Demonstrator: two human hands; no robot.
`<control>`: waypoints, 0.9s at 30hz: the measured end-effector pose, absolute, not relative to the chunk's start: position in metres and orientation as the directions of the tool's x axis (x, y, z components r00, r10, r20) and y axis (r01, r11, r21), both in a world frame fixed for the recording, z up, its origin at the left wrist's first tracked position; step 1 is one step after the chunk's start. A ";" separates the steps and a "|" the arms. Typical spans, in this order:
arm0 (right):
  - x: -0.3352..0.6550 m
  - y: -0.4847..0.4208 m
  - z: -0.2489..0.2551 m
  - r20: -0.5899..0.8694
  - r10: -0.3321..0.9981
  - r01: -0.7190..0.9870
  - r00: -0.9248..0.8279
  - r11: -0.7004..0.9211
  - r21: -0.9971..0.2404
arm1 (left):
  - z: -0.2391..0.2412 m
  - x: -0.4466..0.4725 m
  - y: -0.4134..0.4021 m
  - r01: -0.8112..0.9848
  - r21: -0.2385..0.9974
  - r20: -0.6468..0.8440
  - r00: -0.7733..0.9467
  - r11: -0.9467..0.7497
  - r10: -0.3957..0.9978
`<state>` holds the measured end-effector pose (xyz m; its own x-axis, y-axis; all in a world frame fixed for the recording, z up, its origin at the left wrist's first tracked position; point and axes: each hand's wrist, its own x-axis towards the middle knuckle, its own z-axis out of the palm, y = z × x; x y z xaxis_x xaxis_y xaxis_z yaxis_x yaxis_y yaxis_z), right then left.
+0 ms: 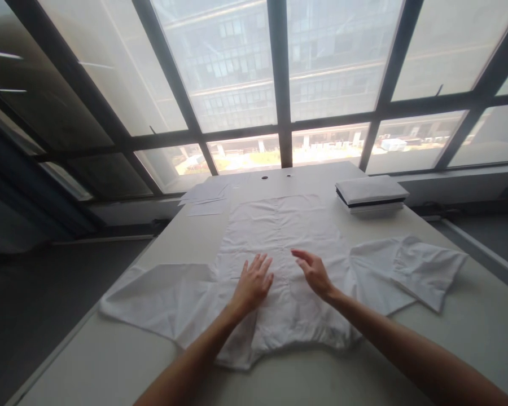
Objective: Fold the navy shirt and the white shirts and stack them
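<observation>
A white shirt (254, 225) lies spread over the table, its body in the middle and a sleeve out to each side. Fine wrinkles run across the cloth, and a seam or placket line goes down its centre. My left hand (253, 283) is laid on the shirt just left of that line, fingers stretched apart. To the right of the line, my right hand (314, 272) is over the cloth with its fingers extended and the thumb side turned inward. Whether the right fingers touch the fabric, I cannot tell. Neither hand holds anything.
The white table (195, 242) reaches toward a dark-framed window wall (283, 84). Sheets of paper (205, 194) lie at its far left. A stack of folded cloth (371, 193), white with a dark layer, sits at the far right. A cable hole (265, 178) is near the back edge.
</observation>
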<state>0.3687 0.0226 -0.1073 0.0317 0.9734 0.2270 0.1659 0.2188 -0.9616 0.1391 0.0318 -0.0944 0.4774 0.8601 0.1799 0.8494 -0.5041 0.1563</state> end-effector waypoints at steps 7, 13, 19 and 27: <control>0.380 0.013 -0.121 -0.029 0.998 -0.353 0.060 -0.006 -0.936 | -0.111 0.158 0.015 0.798 0.146 0.153 0.566 -0.585 0.810; 0.520 -0.001 -0.120 0.124 0.891 0.029 0.437 0.123 -0.992 | -0.114 0.153 0.019 0.799 0.154 0.161 0.561 -0.582 0.812; 0.537 -0.047 -0.140 0.417 0.858 0.865 0.299 -0.060 -0.498 | -0.116 0.153 0.020 0.794 0.144 0.172 0.567 -0.590 0.805; 0.576 -0.023 -0.112 0.167 0.877 0.798 0.450 -0.311 -0.516 | -0.119 0.151 0.025 0.794 0.144 0.165 0.569 -0.591 0.805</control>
<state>0.5755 -0.0233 -0.1123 0.4500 0.8772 0.1673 0.7980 -0.3108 -0.5164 0.1508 0.0246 -0.1194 0.5695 0.8053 0.1652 0.7939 -0.5909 0.1435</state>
